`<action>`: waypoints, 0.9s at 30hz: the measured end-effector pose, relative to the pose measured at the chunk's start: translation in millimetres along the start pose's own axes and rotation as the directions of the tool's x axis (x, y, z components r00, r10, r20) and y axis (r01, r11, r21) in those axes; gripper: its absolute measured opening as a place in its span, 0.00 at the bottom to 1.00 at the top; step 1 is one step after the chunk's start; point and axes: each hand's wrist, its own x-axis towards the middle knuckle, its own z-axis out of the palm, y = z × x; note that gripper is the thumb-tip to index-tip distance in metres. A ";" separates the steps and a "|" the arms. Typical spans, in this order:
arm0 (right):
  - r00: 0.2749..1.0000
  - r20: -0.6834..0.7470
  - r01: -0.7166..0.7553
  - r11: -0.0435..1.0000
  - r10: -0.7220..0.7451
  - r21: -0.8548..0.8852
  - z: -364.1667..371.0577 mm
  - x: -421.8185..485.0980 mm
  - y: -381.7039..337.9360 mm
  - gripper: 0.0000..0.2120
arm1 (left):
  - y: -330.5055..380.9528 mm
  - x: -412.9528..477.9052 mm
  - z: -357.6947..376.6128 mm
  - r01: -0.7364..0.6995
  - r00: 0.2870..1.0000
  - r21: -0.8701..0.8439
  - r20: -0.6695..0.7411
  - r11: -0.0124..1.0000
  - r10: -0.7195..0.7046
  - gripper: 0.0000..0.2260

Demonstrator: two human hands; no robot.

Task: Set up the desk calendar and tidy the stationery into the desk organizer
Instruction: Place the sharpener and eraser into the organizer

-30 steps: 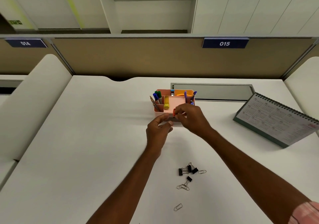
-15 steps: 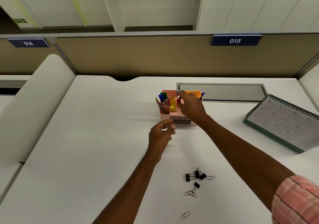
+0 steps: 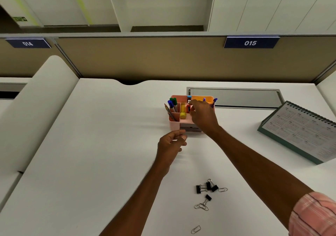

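Over organizer (image 3: 173, 126), right hand (image 3: 203, 116) fingers (image 3: 195, 102) pinch orange item (image 3: 188, 108); left hand (image 3: 170, 144) curled, contents unclear.

Right hand (image 3: 202, 116) forward, fingers (image 3: 194, 101) perhaps pinched

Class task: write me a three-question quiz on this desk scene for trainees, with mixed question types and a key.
1. True or false: the desk calendar stands to the person's left.
2. Which hand holds the small red item at the organizer? A: left hand; B: right hand.
3. Complete: the binder clips and paper clips lie on the ____.
Key: 1 false, it stands right; 2 B; 3 desk.
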 end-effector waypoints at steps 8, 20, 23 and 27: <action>0.999 -0.052 0.011 0.999 -0.009 0.030 0.8 6.4 -2.1 0.22 | -4.2 -3.8 -2.6 0.019 1.000 0.021 -0.007 1.000 -0.018 0.11; 0.999 -0.040 -0.011 0.998 0.014 0.068 -4.0 4.9 -3.1 0.24 | -11.2 -2.6 -3.6 0.034 0.999 0.027 -0.021 0.999 -0.034 0.11; 0.998 -0.062 0.004 0.995 0.002 0.101 -7.9 -0.6 -0.1 0.22 | -10.9 -3.7 -0.3 0.035 0.999 0.041 -0.014 0.999 -0.034 0.12; 0.993 -0.114 0.041 0.987 -0.023 0.154 -13.0 -19.2 7.2 0.16 | -12.5 -5.2 7.0 0.044 0.999 0.093 -0.018 0.995 -0.042 0.14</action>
